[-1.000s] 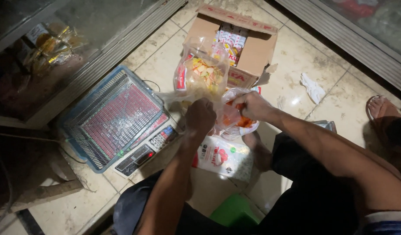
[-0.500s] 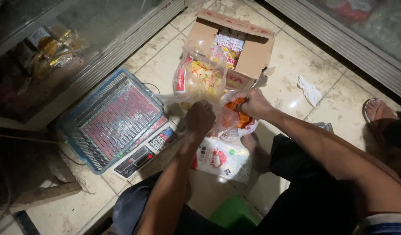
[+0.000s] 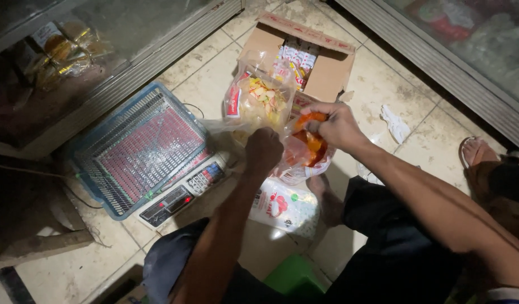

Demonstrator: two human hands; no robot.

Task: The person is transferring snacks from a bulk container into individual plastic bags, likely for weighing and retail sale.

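Note:
My left hand [image 3: 263, 150] is closed on the edge of a clear plastic bag [image 3: 304, 155] that holds orange snacks. My right hand [image 3: 335, 125] pinches the bag's other side near its mouth, with orange pieces at the fingers. Just behind stands a larger clear bag of pale yellow chips [image 3: 259, 98] with a red label. A white packet with red print [image 3: 283, 207] lies on the tiled floor below my hands, beside my bare foot [image 3: 324, 197].
A blue digital scale [image 3: 141, 149] with a ribbed platform lies at the left. An open cardboard box [image 3: 327, 62] of packets stands behind. A crumpled white scrap [image 3: 396, 124] lies right. Another person's sandalled foot [image 3: 479, 155] is at far right. A green stool [image 3: 296, 276] sits below.
My right hand has lifted from inside the orange snack bag to its upper edge. My left hand keeps its grip in the same spot.

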